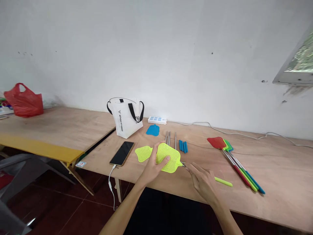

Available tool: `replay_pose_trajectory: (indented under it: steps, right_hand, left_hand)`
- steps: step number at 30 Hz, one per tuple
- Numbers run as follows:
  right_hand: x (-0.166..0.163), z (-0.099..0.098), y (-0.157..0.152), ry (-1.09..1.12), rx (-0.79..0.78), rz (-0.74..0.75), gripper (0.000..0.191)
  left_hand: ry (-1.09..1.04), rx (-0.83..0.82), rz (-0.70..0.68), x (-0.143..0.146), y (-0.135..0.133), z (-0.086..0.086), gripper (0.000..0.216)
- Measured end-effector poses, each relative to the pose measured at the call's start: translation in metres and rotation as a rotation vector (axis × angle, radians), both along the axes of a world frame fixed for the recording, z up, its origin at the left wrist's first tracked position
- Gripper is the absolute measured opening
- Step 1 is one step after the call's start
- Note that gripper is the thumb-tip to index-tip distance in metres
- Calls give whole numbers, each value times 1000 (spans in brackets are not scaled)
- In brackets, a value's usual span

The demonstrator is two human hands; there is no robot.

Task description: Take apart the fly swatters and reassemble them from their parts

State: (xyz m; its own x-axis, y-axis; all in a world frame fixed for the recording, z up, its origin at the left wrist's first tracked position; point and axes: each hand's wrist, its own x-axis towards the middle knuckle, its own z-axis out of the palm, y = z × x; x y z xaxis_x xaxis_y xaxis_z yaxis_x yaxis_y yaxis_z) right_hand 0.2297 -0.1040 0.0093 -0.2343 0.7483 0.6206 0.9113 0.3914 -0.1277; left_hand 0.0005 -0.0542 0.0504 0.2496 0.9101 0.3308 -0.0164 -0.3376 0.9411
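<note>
My left hand (153,165) grips a yellow-green fly swatter head (168,157), thumb on top of the mesh. My right hand (203,182) pinches the thin metal rod (185,164) where it meets that head. The rod's yellow-green handle (223,181) pokes out to the right of my right hand. A second yellow-green swatter head (143,153) lies loose just left of the held one. Behind them lie a blue swatter head (153,130), bare metal rods (169,137) and blue handle grips (183,146).
Assembled red, green and blue fly swatters (234,160) lie at the right on the plywood table (276,169). A phone (122,153) on a cable, a white tote bag (125,119) and a power strip (157,120) sit near the wall. A red plastic bag (23,101) rests on the left table.
</note>
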Motion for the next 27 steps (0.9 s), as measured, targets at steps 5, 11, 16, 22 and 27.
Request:
replay_pose_trajectory:
  steps: [5,11,16,22,27]
  right_hand:
    - [-8,0,6,37,-51,56,41]
    - [-3,0,12,201,-313,81,32]
    - [8,-10,19,234,-382,83,24]
    - [-8,-32,31,97,-277,97,28]
    - [-10,-44,36,28,-177,36,28]
  left_hand:
    - [-8,-60,-5,-8,11,-4,55]
    - [34,-45,54,-30,27,3,44]
    - [212,-90,51,-63,46,-5,49]
    - [762,-36,232,-81,54,-14,32]
    - [893,38,338,-77,63,-35,26]
